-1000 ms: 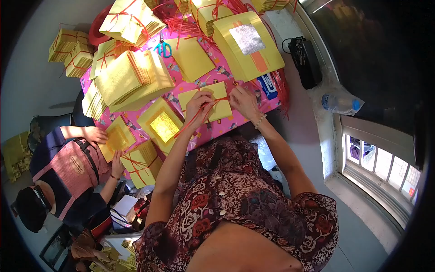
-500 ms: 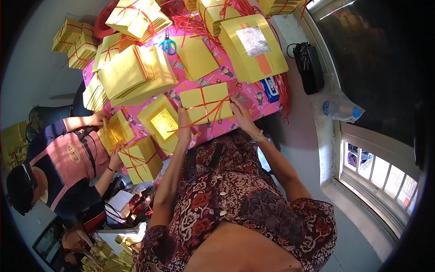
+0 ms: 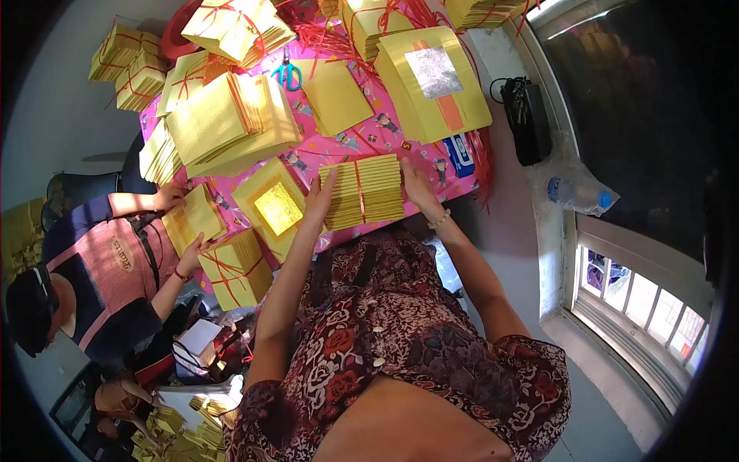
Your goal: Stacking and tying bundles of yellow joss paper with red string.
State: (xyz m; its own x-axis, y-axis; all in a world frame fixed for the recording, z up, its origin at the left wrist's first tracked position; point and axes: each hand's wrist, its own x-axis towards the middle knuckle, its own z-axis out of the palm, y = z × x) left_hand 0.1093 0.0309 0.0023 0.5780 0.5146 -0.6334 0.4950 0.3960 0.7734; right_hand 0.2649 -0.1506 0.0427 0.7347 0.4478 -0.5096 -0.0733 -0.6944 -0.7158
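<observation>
Between my two hands stands a bundle of folded yellow paper (image 3: 381,185), tied with red ribbon, its layered folded edges facing up. My left hand (image 3: 320,199) presses on its left end. At its right end, my right hand (image 3: 419,187) grips with fingers along the side. Left of the bundle lies a stack of yellow paper with a gold square (image 3: 279,208). Beyond it are a flat yellow paper stack (image 3: 339,98) and teal-handled scissors (image 3: 287,75). A taller yellow stack with a silver square (image 3: 435,73) stands at the back right.
The table has a pink patterned cover (image 3: 362,142). At left a co-worker in a pink apron (image 3: 127,254) handles yellow paper, beside a tied bundle (image 3: 237,269). Red ribbons (image 3: 315,42) lie at the back. A bagged bottle (image 3: 577,192) and black bag (image 3: 527,119) are on the right.
The bundle has been turned from its flat face up to its folded edges up, and the loose ribbon ends no longer show on top. My hands have shifted slightly right.
</observation>
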